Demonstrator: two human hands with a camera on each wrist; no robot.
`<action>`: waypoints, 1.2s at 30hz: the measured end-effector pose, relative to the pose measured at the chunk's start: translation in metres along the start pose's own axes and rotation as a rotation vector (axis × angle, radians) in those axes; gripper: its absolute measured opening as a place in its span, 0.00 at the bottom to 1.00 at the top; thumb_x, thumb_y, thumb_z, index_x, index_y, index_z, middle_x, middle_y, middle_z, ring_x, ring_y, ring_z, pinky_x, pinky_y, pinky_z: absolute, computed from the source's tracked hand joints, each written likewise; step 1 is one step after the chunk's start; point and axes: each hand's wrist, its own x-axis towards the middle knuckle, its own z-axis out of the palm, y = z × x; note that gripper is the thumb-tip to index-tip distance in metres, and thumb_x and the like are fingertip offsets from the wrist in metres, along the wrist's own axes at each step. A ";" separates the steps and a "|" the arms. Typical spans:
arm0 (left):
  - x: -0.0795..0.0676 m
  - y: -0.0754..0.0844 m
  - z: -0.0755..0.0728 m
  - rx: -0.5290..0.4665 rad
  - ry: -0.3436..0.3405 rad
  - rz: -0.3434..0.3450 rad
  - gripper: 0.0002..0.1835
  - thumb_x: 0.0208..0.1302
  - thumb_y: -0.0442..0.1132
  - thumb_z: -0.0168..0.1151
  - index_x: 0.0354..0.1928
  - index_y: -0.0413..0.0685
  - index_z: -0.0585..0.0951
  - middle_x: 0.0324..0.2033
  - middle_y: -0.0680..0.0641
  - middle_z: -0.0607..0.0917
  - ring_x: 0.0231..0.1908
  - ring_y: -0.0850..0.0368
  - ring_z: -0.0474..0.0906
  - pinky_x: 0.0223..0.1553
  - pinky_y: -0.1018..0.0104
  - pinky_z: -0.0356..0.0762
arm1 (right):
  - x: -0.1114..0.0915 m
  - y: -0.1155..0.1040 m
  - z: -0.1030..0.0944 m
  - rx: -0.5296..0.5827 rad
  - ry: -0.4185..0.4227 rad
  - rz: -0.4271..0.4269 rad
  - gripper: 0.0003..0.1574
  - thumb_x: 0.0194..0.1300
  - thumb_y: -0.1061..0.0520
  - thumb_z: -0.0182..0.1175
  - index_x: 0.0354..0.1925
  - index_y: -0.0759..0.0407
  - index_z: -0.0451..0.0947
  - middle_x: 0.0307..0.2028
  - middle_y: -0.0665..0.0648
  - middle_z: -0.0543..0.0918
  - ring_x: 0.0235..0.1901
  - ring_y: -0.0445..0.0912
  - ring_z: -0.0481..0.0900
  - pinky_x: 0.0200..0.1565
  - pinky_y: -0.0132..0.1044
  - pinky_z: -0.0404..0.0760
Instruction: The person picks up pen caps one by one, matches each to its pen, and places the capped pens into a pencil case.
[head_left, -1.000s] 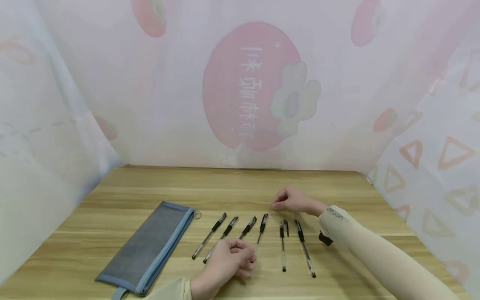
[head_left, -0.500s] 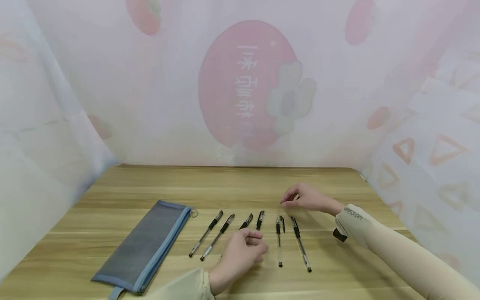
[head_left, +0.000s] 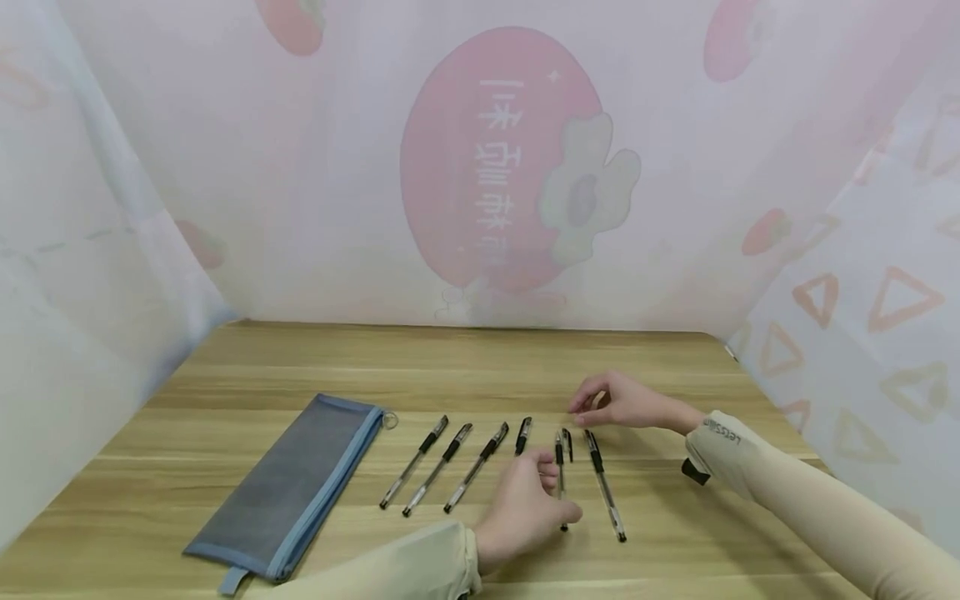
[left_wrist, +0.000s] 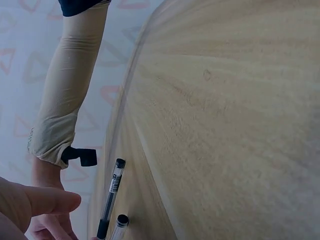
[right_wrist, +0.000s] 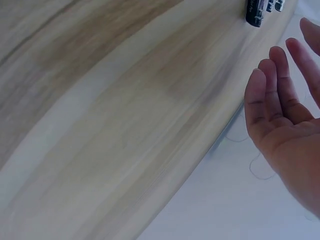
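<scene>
Several black gel pens lie in a row on the wooden table. My left hand point(head_left: 525, 508) is low over the row, thumb spread from the fingers. It partly hides one pen point(head_left: 523, 433) and overlaps a clear-barrelled pen point(head_left: 559, 454) with a short black piece like a cap point(head_left: 567, 445) beside it. In the left wrist view, the thumb point(left_wrist: 55, 201) points toward two pen ends, one on a pen point(left_wrist: 114, 185) with a label. My right hand point(head_left: 622, 402) hovers beyond the rightmost pen point(head_left: 606, 492), fingers loosely bent; the right wrist view shows its palm point(right_wrist: 295, 135) bare.
A grey mesh pencil case point(head_left: 285, 483) with a blue zipper edge lies at left, a ring point(head_left: 390, 419) at its far corner. Three pens, including one point(head_left: 476, 467), lie between it and my left hand. Printed curtains point(head_left: 345, 208) stand behind and at both sides.
My left hand has slid rightward along the row, uncovering the pens on the left, and its thumb has spread. My right hand has shifted slightly right. The pens stay in place.
</scene>
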 end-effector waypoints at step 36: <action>0.002 -0.020 -0.025 0.221 -0.104 0.156 0.22 0.33 0.15 0.63 0.37 0.31 0.79 0.31 0.46 0.79 0.32 0.54 0.76 0.34 0.69 0.79 | -0.007 0.009 -0.001 -0.054 -0.024 -0.016 0.09 0.64 0.60 0.68 0.43 0.60 0.86 0.40 0.56 0.85 0.39 0.52 0.82 0.40 0.43 0.84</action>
